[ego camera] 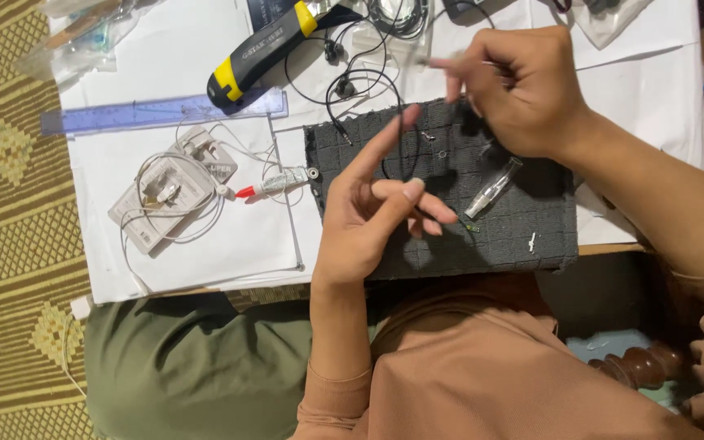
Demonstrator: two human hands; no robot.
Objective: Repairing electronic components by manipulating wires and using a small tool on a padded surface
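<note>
Tan sleeves [482,375] and an olive cushion [197,358] are seen closest to the camera, below the bench edge. Left hand [368,216] is shown half open above a dark grey woven cloth [515,220], its forefinger stretched toward the upper right and the other fingers curled; whether anything is pinched under them cannot be told. Right hand [523,90] is closed around a thin, blurred tool whose pale tip juts left past the fingertips. A black earphone cable [352,90] is looped from the earbuds down onto the cloth, just beside the left forefinger and between the two hands; the left hand lies nearer to it. A clear plastic tube [492,187] lies on the cloth, its long axis slanting up to the right, below the right hand. Further left, on white paper [230,236], are laid a white charger plug with coiled cord [169,195], a translucent purple ruler [165,112] and a black-and-yellow utility knife [266,49].
</note>
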